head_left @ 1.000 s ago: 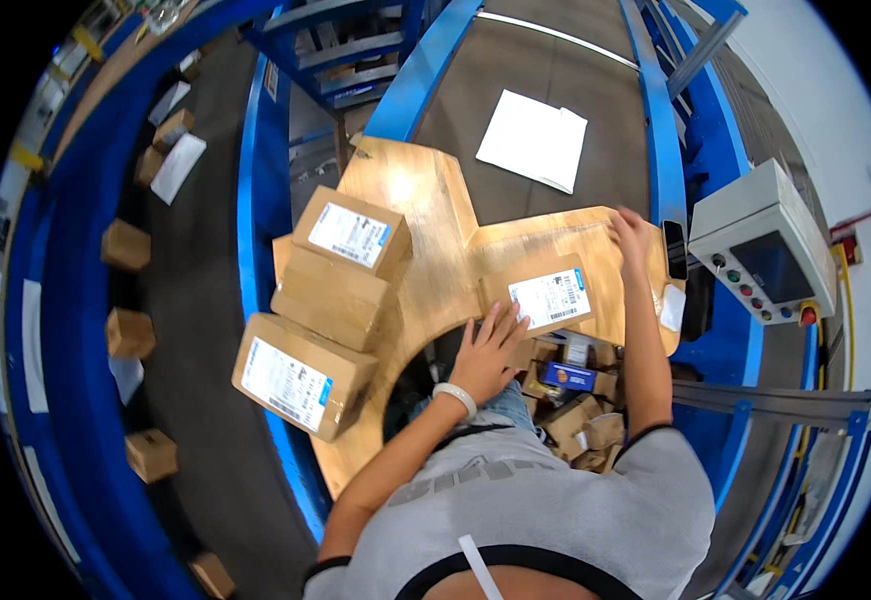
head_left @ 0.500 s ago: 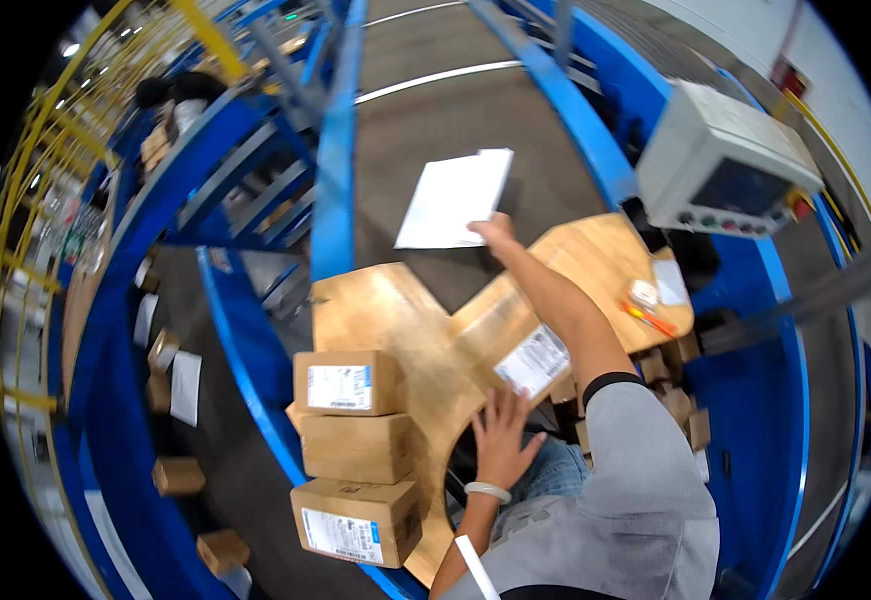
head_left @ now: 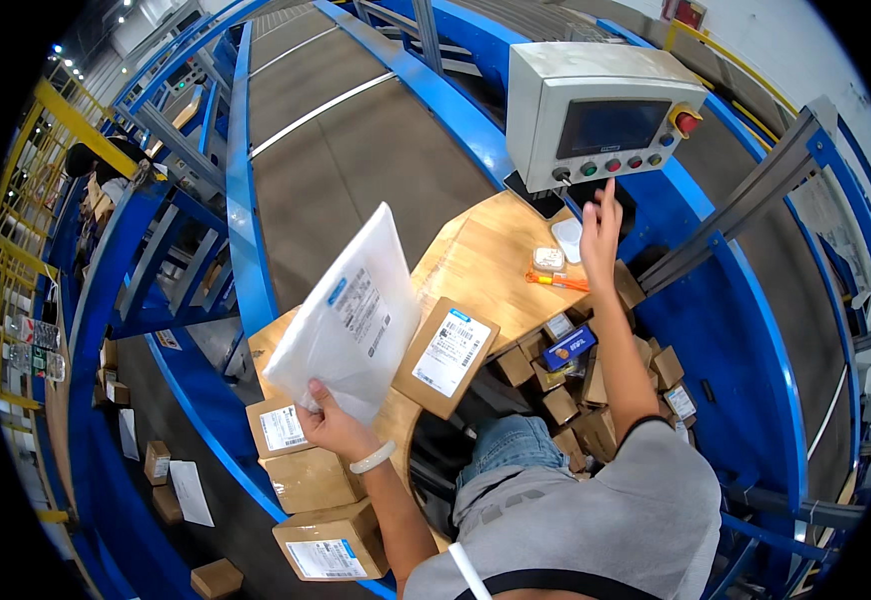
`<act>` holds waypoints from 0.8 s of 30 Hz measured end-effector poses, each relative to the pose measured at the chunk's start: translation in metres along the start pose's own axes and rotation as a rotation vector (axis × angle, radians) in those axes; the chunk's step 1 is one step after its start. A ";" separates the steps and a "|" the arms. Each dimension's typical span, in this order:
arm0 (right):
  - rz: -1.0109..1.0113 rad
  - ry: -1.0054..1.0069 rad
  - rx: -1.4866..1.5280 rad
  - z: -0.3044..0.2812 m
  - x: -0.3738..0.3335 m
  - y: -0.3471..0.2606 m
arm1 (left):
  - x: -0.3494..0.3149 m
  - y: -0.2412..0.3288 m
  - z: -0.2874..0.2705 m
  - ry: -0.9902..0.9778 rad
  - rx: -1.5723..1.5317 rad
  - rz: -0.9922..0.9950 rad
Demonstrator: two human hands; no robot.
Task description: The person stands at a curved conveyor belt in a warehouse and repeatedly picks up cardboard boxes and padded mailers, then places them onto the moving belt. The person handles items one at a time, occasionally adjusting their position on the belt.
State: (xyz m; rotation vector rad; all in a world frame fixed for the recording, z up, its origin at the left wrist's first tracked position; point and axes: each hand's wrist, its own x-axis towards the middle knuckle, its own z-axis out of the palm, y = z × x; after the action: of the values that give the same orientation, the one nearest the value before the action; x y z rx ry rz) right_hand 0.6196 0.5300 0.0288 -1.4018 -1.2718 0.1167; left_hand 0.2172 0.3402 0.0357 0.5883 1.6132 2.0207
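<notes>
My left hand (head_left: 341,425) grips the lower corner of a flat white mailing envelope (head_left: 371,310) with a printed label, tilted up over the wooden table (head_left: 486,245). Its thumb lies on the front face. My right hand (head_left: 601,225) is raised with fingers stretched out, just below the buttons of a pale control box (head_left: 536,110). Whether a fingertip touches a button I cannot tell. A labelled cardboard box (head_left: 448,355) lies beside the envelope, partly overlapped by it. Below my left hand stand several stacked brown boxes (head_left: 316,480).
A belt conveyor (head_left: 356,160) with blue side rails runs away beyond the table. Near my right forearm lie a small white container (head_left: 549,260) and an orange tool (head_left: 556,282). Many small parcels (head_left: 596,435) are heaped below the table's right side. Another belt (head_left: 246,490) carries parcels at left.
The white envelope has passed from my right hand over the conveyor to my left hand, nearer me. My right hand has moved right to the control box. The view has turned rightward.
</notes>
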 end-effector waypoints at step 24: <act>1.252 -1.309 0.314 0.022 -0.240 -0.068 | -0.123 0.026 -0.119 0.082 -0.344 0.051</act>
State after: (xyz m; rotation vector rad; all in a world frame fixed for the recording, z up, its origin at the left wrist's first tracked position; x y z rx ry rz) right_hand 0.4674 0.3547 -0.0646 -1.6310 -0.9717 2.2473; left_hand 0.2391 0.1685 0.0325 0.4259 1.2609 2.3170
